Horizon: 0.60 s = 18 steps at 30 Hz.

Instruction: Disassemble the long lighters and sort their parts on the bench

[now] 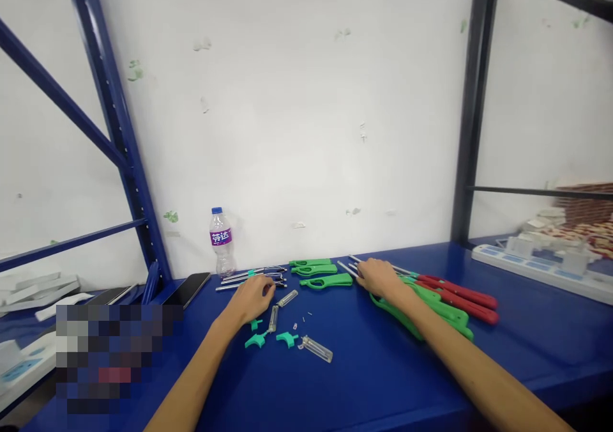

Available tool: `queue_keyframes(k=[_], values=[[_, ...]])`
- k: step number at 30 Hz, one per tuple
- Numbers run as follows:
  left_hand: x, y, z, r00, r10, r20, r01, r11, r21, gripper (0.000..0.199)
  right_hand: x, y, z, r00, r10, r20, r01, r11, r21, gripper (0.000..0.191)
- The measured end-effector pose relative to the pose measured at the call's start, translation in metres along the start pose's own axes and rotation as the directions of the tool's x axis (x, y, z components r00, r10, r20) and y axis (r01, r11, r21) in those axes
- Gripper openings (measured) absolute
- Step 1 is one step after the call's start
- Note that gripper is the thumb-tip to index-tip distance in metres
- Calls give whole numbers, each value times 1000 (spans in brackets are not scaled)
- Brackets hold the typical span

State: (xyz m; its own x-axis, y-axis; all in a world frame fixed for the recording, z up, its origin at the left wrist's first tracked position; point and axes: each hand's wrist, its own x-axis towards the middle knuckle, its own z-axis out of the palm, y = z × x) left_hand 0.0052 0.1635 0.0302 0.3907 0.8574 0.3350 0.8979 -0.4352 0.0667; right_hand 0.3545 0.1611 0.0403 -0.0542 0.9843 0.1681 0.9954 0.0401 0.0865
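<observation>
My left hand (252, 299) is closed, its fingers curled down beside a group of metal lighter tubes (234, 283); whatever lies between the fingertips is hidden. Teal triggers (287, 339) and clear fuel tanks (317, 349) lie loose close to that hand. On the right, my right hand (382, 280) reaches over a bunch of green stick lighters (450, 316), with its fingers closed around their metal tubes. Red stick lighters (472, 298) rest just beyond them. Between the hands, near the wall, are several green lighter casings (328, 281).
A plastic bottle (221, 243) with a purple label stands by the wall. At the left is a black phone (188, 290) near the blue rack post (119, 131). White power strips (541, 272) lie at the right and far left of the blue table (373, 387).
</observation>
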Motion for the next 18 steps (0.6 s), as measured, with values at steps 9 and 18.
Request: queue_keyframes(k=[9,18], values=[[1,5,-6,1000,9,6,-9,1000,11,23,-6,10,-22,982,43,-183,-19,991,130,28],[-1,9,-8,999,16,-41,-17,1000,-9,24,-16,0,-41,941,-143,-307,288,814,505,25]])
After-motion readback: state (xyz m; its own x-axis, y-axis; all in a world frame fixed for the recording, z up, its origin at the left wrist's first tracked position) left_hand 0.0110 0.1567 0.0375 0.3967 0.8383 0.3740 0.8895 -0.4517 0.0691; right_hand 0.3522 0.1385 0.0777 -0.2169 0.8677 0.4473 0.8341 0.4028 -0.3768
